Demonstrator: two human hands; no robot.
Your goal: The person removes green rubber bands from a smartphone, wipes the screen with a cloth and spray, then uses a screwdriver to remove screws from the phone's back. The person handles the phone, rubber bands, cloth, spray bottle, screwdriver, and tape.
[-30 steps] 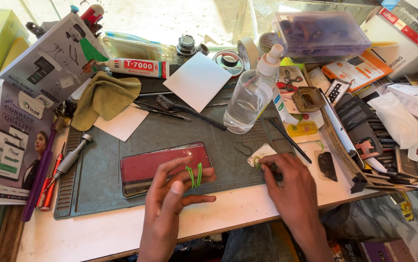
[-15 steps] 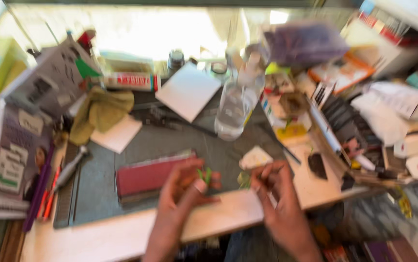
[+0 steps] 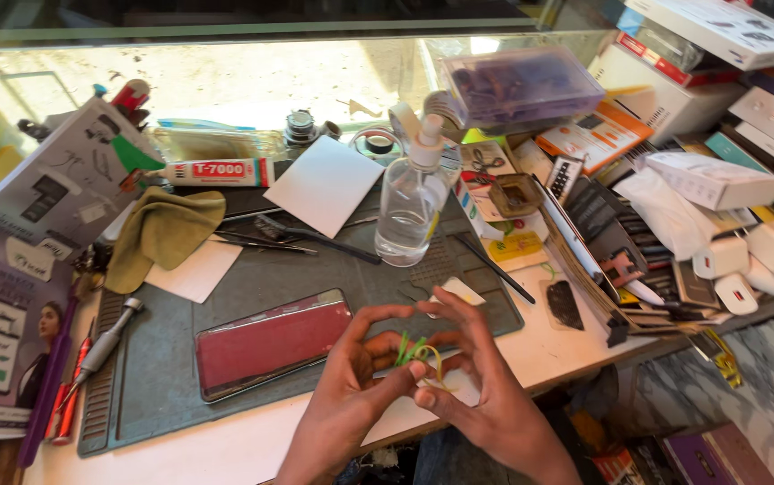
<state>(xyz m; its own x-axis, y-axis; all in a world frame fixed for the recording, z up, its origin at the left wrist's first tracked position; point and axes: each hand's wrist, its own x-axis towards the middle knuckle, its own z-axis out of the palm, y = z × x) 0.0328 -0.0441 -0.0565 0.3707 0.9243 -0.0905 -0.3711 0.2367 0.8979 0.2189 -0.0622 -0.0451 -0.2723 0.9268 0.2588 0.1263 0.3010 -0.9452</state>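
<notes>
While both your left hand (image 3: 351, 395) and right hand (image 3: 486, 395) pinch the thin green strip (image 3: 412, 350), fingers closed, just right of the phone (image 3: 270, 343); tugging unevenly could snap it.

I see my left hand (image 3: 351, 395) and right hand (image 3: 486, 395) bare, without gloves or rings. My wrists and forearms show no sleeves or watch.

Showing dark red on the phone (image 3: 272, 343), grey-green across the work mat (image 3: 252, 278), olive on the cloth (image 3: 164, 232), white on the paper sheet (image 3: 326, 184). Showing clear with a white pump on the bottle (image 3: 412, 208); green and yellow on the small strips (image 3: 415, 352).
</notes>
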